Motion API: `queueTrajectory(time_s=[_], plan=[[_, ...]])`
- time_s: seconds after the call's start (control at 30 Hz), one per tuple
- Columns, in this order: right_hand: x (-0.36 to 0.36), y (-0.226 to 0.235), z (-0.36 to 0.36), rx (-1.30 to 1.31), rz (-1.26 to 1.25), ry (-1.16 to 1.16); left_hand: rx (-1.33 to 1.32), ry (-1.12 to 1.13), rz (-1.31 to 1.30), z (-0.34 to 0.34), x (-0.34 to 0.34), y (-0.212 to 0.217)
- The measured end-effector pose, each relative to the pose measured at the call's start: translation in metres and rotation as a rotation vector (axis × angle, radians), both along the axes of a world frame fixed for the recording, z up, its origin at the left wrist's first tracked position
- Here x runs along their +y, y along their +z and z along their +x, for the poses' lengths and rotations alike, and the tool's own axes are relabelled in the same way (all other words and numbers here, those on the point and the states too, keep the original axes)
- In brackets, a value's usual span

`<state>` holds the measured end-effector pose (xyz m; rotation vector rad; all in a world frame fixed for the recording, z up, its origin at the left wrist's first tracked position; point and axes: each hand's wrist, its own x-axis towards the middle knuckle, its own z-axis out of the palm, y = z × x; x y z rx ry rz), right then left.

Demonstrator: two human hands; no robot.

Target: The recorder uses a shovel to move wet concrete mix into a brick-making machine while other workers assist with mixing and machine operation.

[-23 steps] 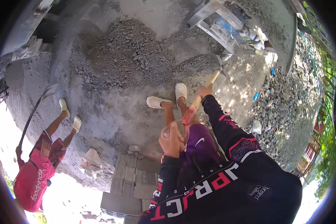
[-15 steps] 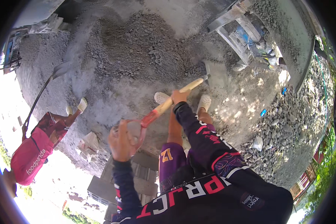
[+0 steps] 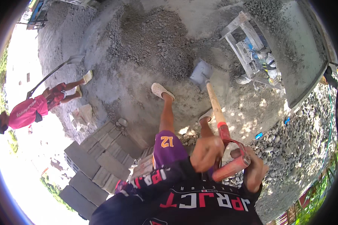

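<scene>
Lower centre of frame: left hand (image 3: pixel 206 153) curled into a fist around the red upper shaft of a shovel (image 3: pixel 218 116), knuckles up. Just right of it, right hand (image 3: pixel 253 168) wrapped around the red D-grip at the shovel's top end, fingers (image 3: pixel 239 153) hooked over the bar (thumb side hidden behind the grip). Both hands clamped on the same tool, close together, nearly touching. Black long sleeves with red and white lettering filling the bottom edge.

Above the hands: wooden shaft running up and slightly left to a pale metal blade (image 3: pixel 201 72) at upper centre, blade resting on the edge of the grey gravel-and-sand pile (image 3: pixel 154 41). Purple shorts with a yellow numeral, two bare legs, white clog (image 3: pixel 161 90) on the left-of-centre foot, second clog (image 3: pixel 205 115) just beside the shaft.

Left lower area: stack of grey concrete blocks (image 3: pixel 97 161) (flat, several layers). Right side: loose pebbles (image 3: pixel 289 146) spread down the frame edge.

Upper right: wooden frame or bench (image 3: pixel 244 41) with bottles and clutter on it, details too small to tell.

Far left: another person in a red shirt (image 3: pixel 28 111), holding a long-handled shovel (image 3: pixel 58 69) with its blade at the pile's left edge, hands too small to tell grip.
</scene>
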<state>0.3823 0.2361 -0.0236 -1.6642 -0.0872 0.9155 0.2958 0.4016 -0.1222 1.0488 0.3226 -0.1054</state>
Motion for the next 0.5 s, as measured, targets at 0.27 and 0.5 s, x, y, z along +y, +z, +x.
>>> queueTrajectory(time_s=[0.27,0.5], plan=[[-0.198,-0.065,-0.131,0.32,-0.099,-1.184,1.218,-0.018,-0.478,0.039,-0.255,-0.349],[-0.316,-0.132,-0.233,0.4,-0.66,-1.585,1.223,-0.031,-0.402,-0.11,-0.411,-0.521]])
